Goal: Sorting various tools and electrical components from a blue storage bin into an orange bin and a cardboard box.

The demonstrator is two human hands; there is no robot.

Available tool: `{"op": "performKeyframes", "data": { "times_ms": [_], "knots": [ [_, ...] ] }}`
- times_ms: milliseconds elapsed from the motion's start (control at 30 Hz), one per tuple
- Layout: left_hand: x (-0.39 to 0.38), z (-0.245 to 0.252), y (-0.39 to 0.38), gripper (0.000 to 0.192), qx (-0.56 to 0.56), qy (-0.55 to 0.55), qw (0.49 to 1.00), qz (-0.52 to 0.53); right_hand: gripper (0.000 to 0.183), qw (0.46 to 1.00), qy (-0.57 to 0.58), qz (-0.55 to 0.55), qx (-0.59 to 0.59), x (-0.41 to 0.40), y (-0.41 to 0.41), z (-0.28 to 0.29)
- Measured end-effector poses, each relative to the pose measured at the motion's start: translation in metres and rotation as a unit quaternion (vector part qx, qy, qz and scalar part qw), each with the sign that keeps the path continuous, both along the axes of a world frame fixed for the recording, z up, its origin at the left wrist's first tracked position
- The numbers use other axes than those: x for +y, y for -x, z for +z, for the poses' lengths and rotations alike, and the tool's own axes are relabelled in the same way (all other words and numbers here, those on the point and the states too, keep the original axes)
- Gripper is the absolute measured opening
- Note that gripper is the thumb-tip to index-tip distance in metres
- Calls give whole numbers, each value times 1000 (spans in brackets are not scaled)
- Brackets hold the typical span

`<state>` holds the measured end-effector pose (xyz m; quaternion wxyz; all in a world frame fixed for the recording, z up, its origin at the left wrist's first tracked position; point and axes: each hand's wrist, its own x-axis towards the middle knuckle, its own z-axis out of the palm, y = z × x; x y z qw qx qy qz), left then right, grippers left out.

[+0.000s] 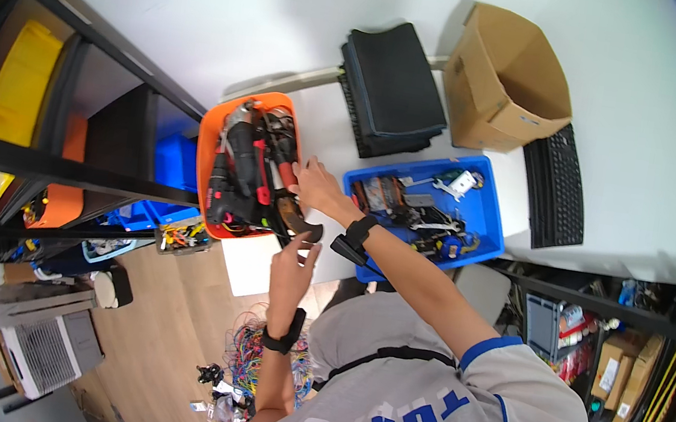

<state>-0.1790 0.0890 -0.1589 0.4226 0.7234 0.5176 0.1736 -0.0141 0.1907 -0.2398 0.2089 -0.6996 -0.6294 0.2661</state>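
My left hand (293, 266) is at the near right corner of an orange plastic bin (203, 153), its fingertips by the end of a curved brown tool handle (297, 221). Whether they grip it is unclear. Above it, my right hand (318, 189) reaches to the bin's right rim, fingertips beside a red tool part (286, 174); its grip is partly hidden. Black and red power tools (242, 152) fill the bin. To the right, a blue plastic bin (495, 201) holds wrenches (433, 224), a tape measure and other small tools.
Folded black cloths (398, 83), an open cardboard box (476, 101) and a black keyboard (556, 183) lie along the table's far side. Black shelving (72, 167) with coloured bins stands at left, more shelves at right. Tangled coloured wires (246, 353) lie on the floor.
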Motion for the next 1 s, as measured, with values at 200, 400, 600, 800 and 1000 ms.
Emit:
{"op": "performKeyframes", "data": {
  "times_ms": [200, 400, 600, 800, 1000],
  "knots": [
    [-11, 13, -20, 38, -9, 18, 999, -36, 34, 991, -103, -41, 72, -110, -107, 16],
    [-33, 19, -71, 40, -18, 90, 985, -146, 32, 972, 79, -220, -7, -257, -235, -3],
    [-52, -44, -133, 39, 69, 57, 968, -234, 38, 963, 130, -227, -60, -319, -275, -27],
    [-64, -106, -179, 36, 144, 43, 946, -286, 38, 978, 88, -186, -15, -304, -269, -69],
    [-72, -108, -201, 37, 142, 71, 954, -256, 31, 990, 0, -94, -106, -295, -266, -81]
  ]
}}
